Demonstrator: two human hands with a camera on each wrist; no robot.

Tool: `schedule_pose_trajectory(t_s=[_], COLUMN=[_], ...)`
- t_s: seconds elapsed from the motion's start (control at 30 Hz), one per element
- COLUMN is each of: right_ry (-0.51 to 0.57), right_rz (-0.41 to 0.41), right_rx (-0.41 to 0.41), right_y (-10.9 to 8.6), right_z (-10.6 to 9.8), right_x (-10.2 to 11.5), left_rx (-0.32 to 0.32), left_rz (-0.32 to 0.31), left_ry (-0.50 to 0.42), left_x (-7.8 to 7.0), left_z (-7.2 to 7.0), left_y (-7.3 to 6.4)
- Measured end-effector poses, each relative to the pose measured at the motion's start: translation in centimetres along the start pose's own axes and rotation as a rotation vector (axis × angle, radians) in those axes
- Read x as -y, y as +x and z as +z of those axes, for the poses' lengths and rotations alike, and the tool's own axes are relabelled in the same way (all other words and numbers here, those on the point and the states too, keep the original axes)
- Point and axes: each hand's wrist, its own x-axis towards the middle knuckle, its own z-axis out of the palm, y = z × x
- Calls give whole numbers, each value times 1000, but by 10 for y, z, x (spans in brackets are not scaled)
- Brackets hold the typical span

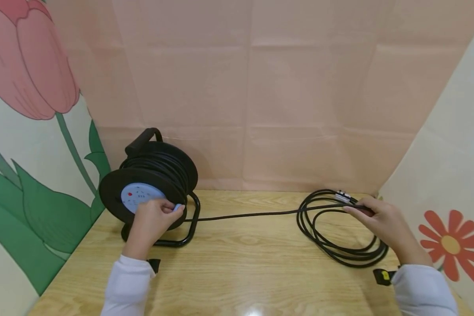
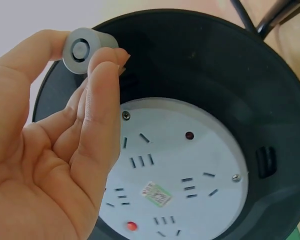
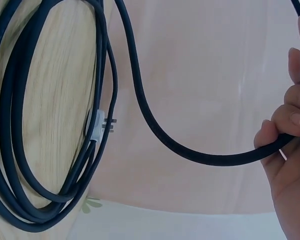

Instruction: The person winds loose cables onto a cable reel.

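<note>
A black cable reel [image 1: 163,163] with a pale socket panel [image 2: 165,170] stands at the left of the table. My left hand [image 1: 152,221] pinches its small grey-blue winding knob [image 2: 81,50] between thumb and fingers, at the disc's right edge. From the reel's base, black cable [image 1: 241,215] runs nearly straight to the right. My right hand [image 1: 391,230] grips that cable above a loose coil [image 1: 351,265]. In the right wrist view, the held cable hangs in a curve from the curled fingers [image 3: 266,136]. A white plug [image 3: 96,126] lies at the back of the coil.
The reel sits on a black tubular frame [image 1: 197,215] with a carry handle [image 1: 140,141] on top. A pink sheet [image 1: 245,96] hangs behind the wooden table [image 1: 241,263]. Flower-printed panels [image 1: 458,175] flank both sides.
</note>
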Motion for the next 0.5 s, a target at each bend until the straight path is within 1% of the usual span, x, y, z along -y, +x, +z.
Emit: schedule_pose_trajectory(t_s=[0.13, 0.37, 0.5], right_ry=[-12, -26, -35], right_rz=[-59, -60, -76], right_rx=[15, 81, 117], right_y=[3, 4, 6], right_z=[3, 7, 7], right_x=[3, 10, 16], left_rx=[24, 55, 92], left_rz=[-11, -37, -66], left_ry=[-6, -10, -18], left_x=[4, 11, 14], left_z=[3, 9, 11], left_y=[-1, 0, 0])
